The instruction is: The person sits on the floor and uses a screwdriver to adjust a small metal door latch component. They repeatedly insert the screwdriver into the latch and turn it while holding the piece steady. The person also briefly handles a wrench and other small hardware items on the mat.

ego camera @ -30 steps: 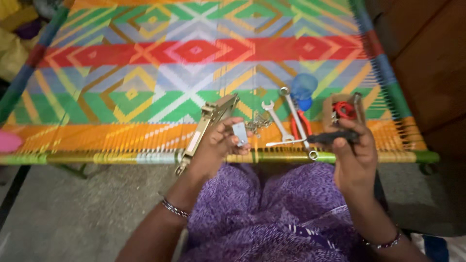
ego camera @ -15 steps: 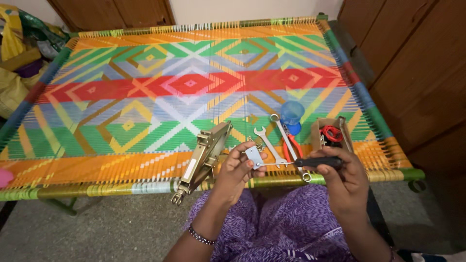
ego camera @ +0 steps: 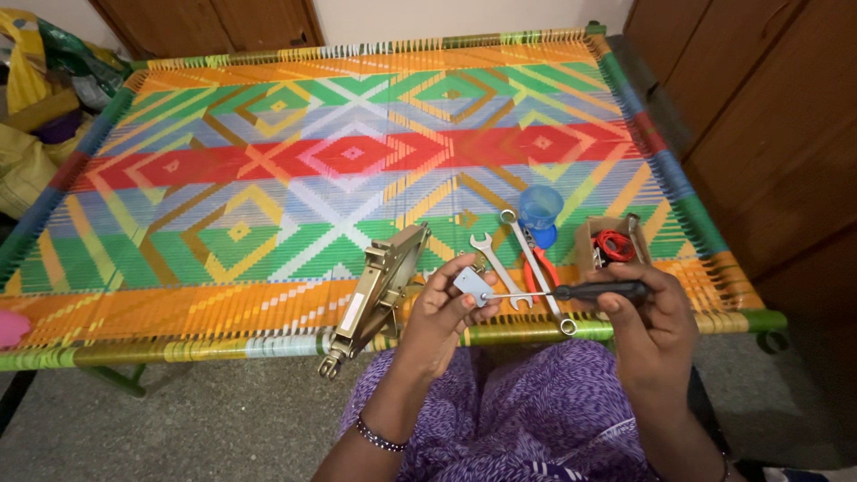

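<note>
Left hand (ego camera: 444, 317) pinching small grey metal part (ego camera: 473, 285), right hand (ego camera: 650, 321) gripping screwdriver (ego camera: 571, 292) (tip hidden).

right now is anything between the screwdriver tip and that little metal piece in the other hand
Nothing visible. The right hand holds the screwdriver level, and its shaft runs straight to the small metal piece pinched in the left hand; the tip already meets it.

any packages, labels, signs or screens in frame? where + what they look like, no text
Small cardboard box: on the woven cot by its near right edge, above the right hand; open, brown, red coil inside.
Pale label strip: on the brass-coloured metal fitting left of the left hand; narrow rectangle.
Bags: far left, yellow and green.
No signs or screens.
</note>
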